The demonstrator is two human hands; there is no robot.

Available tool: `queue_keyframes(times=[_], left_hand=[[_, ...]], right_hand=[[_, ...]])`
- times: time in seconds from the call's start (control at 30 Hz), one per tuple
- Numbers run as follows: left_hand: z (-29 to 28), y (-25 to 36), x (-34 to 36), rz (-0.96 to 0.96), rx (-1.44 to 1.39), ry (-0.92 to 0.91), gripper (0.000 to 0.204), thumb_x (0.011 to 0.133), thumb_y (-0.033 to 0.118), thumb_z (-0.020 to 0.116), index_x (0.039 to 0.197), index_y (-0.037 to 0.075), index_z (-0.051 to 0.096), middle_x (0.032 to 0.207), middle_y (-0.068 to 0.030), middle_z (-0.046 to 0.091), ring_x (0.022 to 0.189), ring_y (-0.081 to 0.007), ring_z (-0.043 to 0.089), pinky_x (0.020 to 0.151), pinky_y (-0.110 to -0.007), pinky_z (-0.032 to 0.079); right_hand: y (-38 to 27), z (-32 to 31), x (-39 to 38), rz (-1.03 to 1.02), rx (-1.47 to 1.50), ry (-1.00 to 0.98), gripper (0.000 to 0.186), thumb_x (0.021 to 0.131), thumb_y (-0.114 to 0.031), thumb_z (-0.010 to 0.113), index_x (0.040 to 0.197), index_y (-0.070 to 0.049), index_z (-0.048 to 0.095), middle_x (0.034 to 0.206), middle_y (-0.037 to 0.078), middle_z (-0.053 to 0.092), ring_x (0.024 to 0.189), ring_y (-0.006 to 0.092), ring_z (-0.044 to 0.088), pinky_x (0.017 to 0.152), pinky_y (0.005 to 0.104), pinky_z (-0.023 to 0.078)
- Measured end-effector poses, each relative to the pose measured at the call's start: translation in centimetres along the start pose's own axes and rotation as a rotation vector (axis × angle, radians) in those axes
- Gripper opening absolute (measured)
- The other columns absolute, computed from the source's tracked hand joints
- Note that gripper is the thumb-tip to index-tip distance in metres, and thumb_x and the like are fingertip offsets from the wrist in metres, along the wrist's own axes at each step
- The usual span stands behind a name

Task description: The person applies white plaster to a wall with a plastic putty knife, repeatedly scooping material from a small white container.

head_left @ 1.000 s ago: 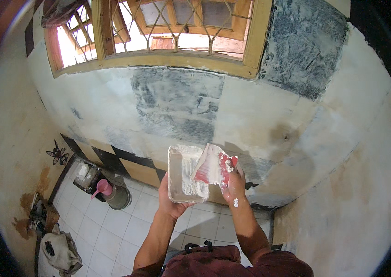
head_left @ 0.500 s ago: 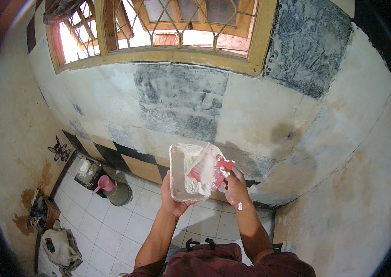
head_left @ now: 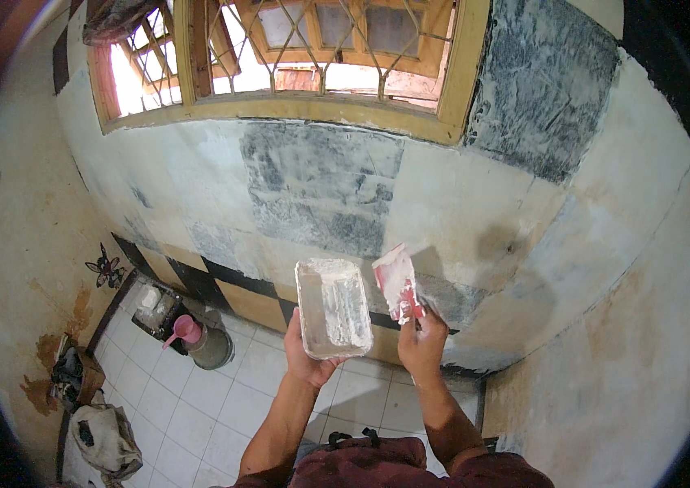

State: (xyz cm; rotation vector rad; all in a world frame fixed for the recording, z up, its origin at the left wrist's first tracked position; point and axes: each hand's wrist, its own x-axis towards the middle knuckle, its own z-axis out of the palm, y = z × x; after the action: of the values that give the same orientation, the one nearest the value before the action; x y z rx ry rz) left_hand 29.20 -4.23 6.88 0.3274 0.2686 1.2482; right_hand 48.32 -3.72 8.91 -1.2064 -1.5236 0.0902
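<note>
My left hand [head_left: 309, 358] is gripping the putty tray [head_left: 333, 307], my right hand [head_left: 422, 346] is grasping the scraper [head_left: 396, 281]; the wall [head_left: 459, 211] is patched partly, dark squares left.

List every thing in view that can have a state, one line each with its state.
White rectangular plastic tray: held up, tilted, coated with white putty.
Red-handled flat scraper: lifted clear of the tray, blade smeared white.
Left hand: gripping the tray's lower edge.
Right hand: gripping the scraper.
Yellow-framed window: metal grille closed across it.
Pink plastic scoop: resting on a grey bucket.
</note>
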Motion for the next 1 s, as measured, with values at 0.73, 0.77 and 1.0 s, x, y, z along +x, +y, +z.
queue_keyframes(times=[0.73,0.77,1.0], left_hand=[[-1.2,-2.5,1.1,0.134,0.062,0.121,0.066,0.096,0.057,0.034,0.139,0.007,0.04,0.129,-0.0137,0.055,0.11,-0.0291,0.061,0.083,-0.043,0.057],[-1.2,-2.5,1.1,0.136,0.077,0.122,0.066,0.097,0.056,0.034,0.139,0.007,0.04,0.129,-0.0135,0.055,0.11,-0.0287,0.061,0.083,-0.042,0.057],[-1.5,-2.5,0.9,0.143,0.085,0.082,0.065,0.098,0.054,0.036,0.142,0.007,0.036,0.136,-0.011,0.05,0.123,-0.0268,0.052,0.1,-0.041,0.045]], right_hand=[[-1.2,2.2,-0.9,0.024,-0.06,-0.125,0.008,0.084,-0.006,0.058,0.082,0.001,0.061,0.067,0.021,0.06,0.06,0.04,0.06,0.056,0.044,0.045],[-1.7,2.0,-0.7,0.022,-0.058,-0.138,0.008,0.084,-0.006,0.058,0.08,0.001,0.06,0.066,0.021,0.059,0.06,0.0405,0.059,0.056,0.0442,0.045],[-2.1,2.1,-0.1,0.024,-0.085,-0.267,0.021,0.088,-0.017,0.058,0.079,0.003,0.061,0.077,0.026,0.063,0.069,0.0445,0.062,0.063,0.0506,0.049]])
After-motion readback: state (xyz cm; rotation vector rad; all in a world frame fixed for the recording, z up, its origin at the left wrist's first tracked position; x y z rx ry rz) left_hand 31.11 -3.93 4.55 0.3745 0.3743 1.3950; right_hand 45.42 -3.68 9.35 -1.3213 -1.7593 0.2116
